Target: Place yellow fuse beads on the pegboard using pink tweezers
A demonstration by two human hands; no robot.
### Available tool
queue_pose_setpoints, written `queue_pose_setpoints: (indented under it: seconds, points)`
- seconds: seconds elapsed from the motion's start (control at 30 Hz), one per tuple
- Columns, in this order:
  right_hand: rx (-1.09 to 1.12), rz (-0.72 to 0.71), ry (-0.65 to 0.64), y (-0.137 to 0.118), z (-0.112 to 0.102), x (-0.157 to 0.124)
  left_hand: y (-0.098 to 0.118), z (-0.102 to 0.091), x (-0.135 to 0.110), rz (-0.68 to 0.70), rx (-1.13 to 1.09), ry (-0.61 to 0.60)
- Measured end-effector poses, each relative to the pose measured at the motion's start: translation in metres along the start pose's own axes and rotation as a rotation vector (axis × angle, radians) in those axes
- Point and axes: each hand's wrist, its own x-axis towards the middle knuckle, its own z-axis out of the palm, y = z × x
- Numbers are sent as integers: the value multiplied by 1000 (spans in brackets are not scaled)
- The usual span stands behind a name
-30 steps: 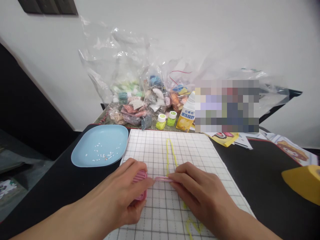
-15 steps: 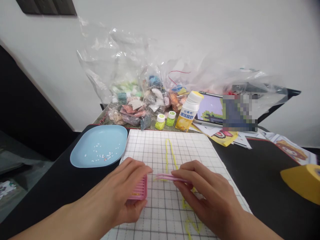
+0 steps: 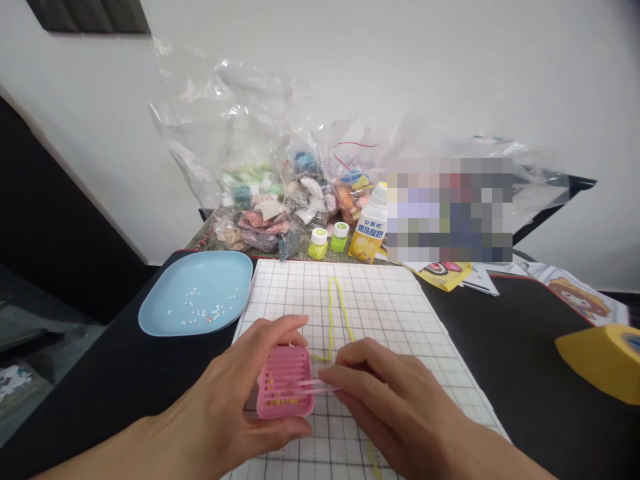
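My left hand (image 3: pixel 235 407) grips a small pink ridged bead tray (image 3: pixel 285 381), held flat above the white gridded pegboard (image 3: pixel 395 313); a few yellow and orange beads lie in its grooves. My right hand (image 3: pixel 395 407) pinches pink tweezers (image 3: pixel 305 385), whose tips reach over the tray. A thin line of yellow beads (image 3: pixel 333 313) runs down the pegboard between my hands.
A light blue plate (image 3: pixel 160 310) with several small white beads sits left of the pegboard. Behind stand two green-capped bead jars (image 3: pixel 329 241), a yellow bottle (image 3: pixel 367 233) and clear bags of coloured beads (image 3: pixel 270 207). A yellow tape roll (image 3: pixel 600 357) lies at right.
My left hand turned the pink tray face up and drew it nearer. My right hand pulled the tweezers back from the yellow bead line to over the tray.
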Motion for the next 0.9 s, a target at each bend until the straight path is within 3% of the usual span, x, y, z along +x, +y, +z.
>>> queue_pose_setpoints:
  seconds: [0.57, 0.9]
  points:
    - [103, 37, -184, 2, 2, -7, 1, 1, 3, 55, 110, -3]
    - [79, -12, -100, 0, -3, -1, 4, 1, 4, 86, 112, -1]
